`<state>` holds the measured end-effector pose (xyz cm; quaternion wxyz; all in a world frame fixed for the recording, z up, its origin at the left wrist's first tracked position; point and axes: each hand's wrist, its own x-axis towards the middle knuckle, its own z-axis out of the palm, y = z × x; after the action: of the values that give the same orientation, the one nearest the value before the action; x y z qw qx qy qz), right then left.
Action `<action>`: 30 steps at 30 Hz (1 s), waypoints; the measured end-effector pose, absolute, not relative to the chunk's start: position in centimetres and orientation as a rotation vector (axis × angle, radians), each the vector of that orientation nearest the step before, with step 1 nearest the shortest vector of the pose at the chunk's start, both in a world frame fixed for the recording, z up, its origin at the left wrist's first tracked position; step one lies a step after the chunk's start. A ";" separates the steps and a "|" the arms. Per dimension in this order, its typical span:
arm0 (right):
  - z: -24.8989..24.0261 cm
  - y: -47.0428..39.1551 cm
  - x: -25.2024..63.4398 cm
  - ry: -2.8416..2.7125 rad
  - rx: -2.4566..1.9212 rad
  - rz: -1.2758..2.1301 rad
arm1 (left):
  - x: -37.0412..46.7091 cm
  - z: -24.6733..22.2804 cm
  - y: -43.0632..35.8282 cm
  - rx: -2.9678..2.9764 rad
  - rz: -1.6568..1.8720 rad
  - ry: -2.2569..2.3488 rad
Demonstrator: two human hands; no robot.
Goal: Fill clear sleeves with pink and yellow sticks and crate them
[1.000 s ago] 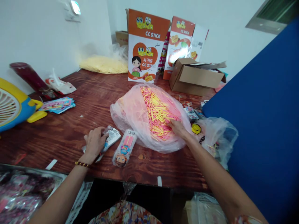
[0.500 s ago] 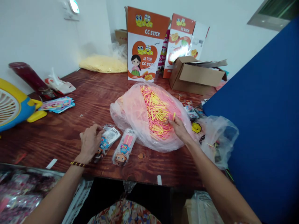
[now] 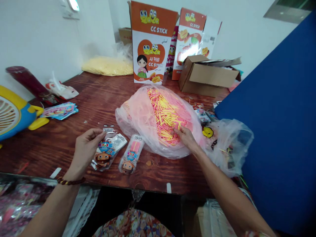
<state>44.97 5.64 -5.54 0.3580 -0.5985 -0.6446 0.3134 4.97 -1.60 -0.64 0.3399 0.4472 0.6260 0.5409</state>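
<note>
Below the table's near edge, a white plastic crate (image 3: 82, 209) runs out of view at lower left beside shiny pinkish packets (image 3: 21, 200), too blurred to make out singly. Floral-patterned clothing (image 3: 134, 225) is cut off at the bottom. On the dark reddish-brown wooden table (image 3: 61, 140), the person's left hand (image 3: 85, 148) pinches a clear plastic pouch printed with a cartoon figure (image 3: 102, 158) between thumb and fingers, covering part of its upper side. That pouch overlaps a white-topped pouch (image 3: 120, 141), much of which is hidden. Just to the right, a flat clear pouch with pink sticks inside (image 3: 132, 154) lies face up.

Farther in, a large translucent plastic bag (image 3: 138, 113) sits open, heaped with thin pink and yellow sticks (image 3: 164, 113). The right hand (image 3: 187, 139) reaches over its side, fingers drawn narrow on a few sticks; I can't count them, as they merge with the heap. Near that forearm, a crumpled clear bag (image 3: 233, 144) blurs whatever is inside.

At the left edge, a yellow-and-blue plastic fan (image 3: 21, 110) is cut off. Behind the heap stand a tall orange-and-white carton (image 3: 150, 42) and a brown cardboard box (image 3: 213, 79), its contents mostly hidden by flaps.
</note>
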 end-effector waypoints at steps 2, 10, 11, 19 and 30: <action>-5.1 6.2 45.1 -1.718 -1.620 0.729 | 5.5 -0.4 -1.9 1.069 1.412 1.569; -3.1 6.8 45.2 -1.805 -1.572 0.772 | 8.1 -0.3 -4.2 1.003 1.285 1.479; -3.3 6.4 45.0 -1.763 -1.502 0.812 | 8.5 -0.3 -4.5 1.003 1.273 1.459; -5.6 4.2 43.9 -1.516 -1.417 0.945 | 10.7 -0.6 -5.3 0.911 1.221 1.356; -0.4 -0.6 36.4 -1.275 -1.017 1.437 | 13.6 -1.3 -5.8 1.145 1.015 1.230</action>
<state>36.44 -0.58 -0.40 0.4652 -0.4139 -0.5192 0.5854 13.60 -5.77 -1.33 0.5559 0.4848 0.5209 0.4297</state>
